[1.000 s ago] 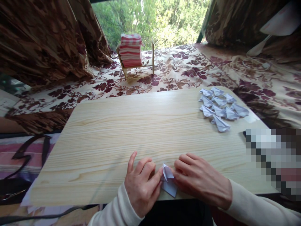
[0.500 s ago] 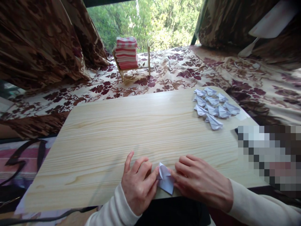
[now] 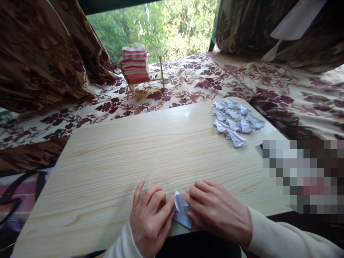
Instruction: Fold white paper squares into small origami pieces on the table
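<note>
Two hands at the near edge of the bench, right of its middle, one small white paper between them. Left hand: grip together, thumb and forefinger clamped on the paper's left edge, little finger raised. Right hand: fingers curled, grip clamped on the paper's right edge. Paper part folded; upper flap curls up to a point at the far end, lower part lies flat toward the near edge. Pale sleeves at both wrists.

Far right corner of bench: about ten folded papers, white, pointed, in loose rows, several touching or overlapping; nearest one sits a little forward of the others. Right edge: blurred patch, contents cannot be told.

Beyond the bench, left of centre: small stand on floral cloth. It carries a stack of pink-and-white towels, folded, filling its left part; small ornament just right of them. Far right: white lamp, tilted. Greenery through the window.
</note>
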Available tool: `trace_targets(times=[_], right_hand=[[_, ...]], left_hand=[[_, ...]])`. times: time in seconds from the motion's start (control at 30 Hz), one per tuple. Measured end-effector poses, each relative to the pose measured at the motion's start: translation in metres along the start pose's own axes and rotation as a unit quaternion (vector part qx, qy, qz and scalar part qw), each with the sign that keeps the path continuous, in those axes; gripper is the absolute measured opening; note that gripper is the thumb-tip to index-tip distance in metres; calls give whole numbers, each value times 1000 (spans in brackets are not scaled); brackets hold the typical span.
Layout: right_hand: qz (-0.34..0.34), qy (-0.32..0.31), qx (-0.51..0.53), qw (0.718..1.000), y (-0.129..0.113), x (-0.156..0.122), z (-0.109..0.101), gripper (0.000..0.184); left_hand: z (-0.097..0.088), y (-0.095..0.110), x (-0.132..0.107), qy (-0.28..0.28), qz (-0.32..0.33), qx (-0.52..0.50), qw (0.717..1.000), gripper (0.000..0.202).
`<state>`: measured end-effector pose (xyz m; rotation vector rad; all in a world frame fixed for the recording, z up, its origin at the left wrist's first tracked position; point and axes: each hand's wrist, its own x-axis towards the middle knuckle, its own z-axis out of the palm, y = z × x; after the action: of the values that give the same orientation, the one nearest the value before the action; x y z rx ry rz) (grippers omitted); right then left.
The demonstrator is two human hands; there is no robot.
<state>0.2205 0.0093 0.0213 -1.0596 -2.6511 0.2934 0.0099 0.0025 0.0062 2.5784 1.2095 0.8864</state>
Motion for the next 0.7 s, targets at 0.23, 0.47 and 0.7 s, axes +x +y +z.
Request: trace_targets(times=[0.23, 0.47, 0.7], right_hand=[[4, 1, -11, 1000, -2, -3, 5, 8], [-3, -16, -24, 1000, -5, -2, 4, 9], [15, -23, 6, 1000, -7, -3, -1, 10]], left_hand=[[-3, 3, -1, 54, -48, -11, 997, 15], [-5, 10, 5, 73, -76, -7, 994, 14], [2, 11, 15, 69, -108, -9, 992, 17]])
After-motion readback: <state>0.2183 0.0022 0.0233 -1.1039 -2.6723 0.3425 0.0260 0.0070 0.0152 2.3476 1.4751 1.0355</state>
